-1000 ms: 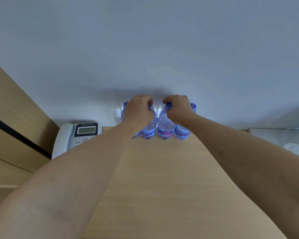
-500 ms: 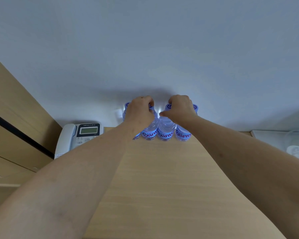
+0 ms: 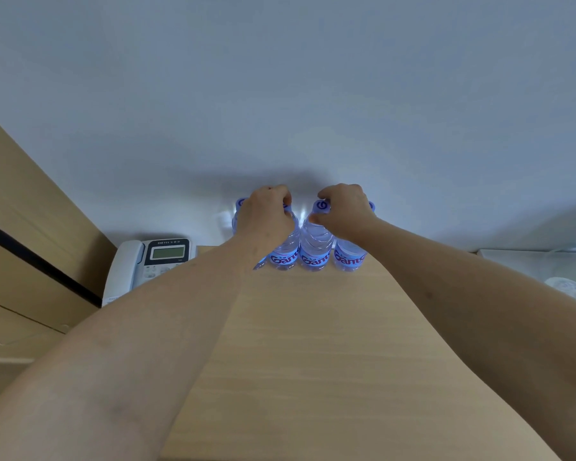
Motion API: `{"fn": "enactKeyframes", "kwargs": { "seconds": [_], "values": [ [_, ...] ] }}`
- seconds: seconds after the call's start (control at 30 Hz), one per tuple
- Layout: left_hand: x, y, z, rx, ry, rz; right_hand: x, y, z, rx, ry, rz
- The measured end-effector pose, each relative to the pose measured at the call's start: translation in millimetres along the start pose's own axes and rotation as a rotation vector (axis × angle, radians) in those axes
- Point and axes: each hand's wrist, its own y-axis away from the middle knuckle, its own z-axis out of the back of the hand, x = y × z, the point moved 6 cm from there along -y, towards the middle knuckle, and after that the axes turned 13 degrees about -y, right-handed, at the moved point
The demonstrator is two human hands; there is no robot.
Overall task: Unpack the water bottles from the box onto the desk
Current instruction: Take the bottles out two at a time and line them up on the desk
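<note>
Several clear water bottles with blue caps and blue-red labels stand in a row at the far edge of the wooden desk point(image 3: 313, 344), against the white wall. My left hand point(image 3: 265, 216) is curled over the tops of the two left bottles; one label point(image 3: 283, 258) shows below it. My right hand point(image 3: 345, 209) is closed over the top of the rightmost bottle point(image 3: 350, 257), with its thumb against the neck of the third bottle point(image 3: 316, 241), whose cap is uncovered. The box is out of view.
A white desk phone point(image 3: 153, 261) with a grey display sits at the desk's far left. A wooden panel point(image 3: 30, 227) with a dark slot rises on the left. White crumpled material point(image 3: 567, 286) lies at the right edge.
My right hand has slid slightly to the right, uncovering the third bottle's cap. My left hand has stayed on the left bottles' tops. The bottles have not moved.
</note>
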Motion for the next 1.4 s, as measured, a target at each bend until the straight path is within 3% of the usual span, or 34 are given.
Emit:
{"fn": "enactKeyframes", "kwargs": {
  "seconds": [0.07,0.17,0.3,0.53,1.13,1.4],
  "values": [
    [-3.1,0.6,1.6,-0.007,-0.013,0.01,-5.1,2.6,14.5,-0.103,-0.038,0.002],
    [-12.8,-1.5,3.2,-0.022,0.014,0.002,-21.9,7.1,39.8,-0.291,0.145,-0.071],
    [-33.8,-4.5,-1.4,0.02,0.001,-0.08,-55.5,11.6,36.7,-0.159,0.069,-0.238],
    [-53.4,-5.5,-16.2,0.099,-0.174,-0.234,-50.2,8.9,28.5,-0.1,0.004,-0.143],
    [-56.8,-17.5,-21.4,0.057,-0.105,-0.171,-53.5,6.1,30.2,-0.044,0.032,-0.068],
    [-60.0,-11.7,-21.3,0.111,-0.098,-0.157,-57.3,9.5,25.2,-0.037,0.026,-0.112]
  ]
}}
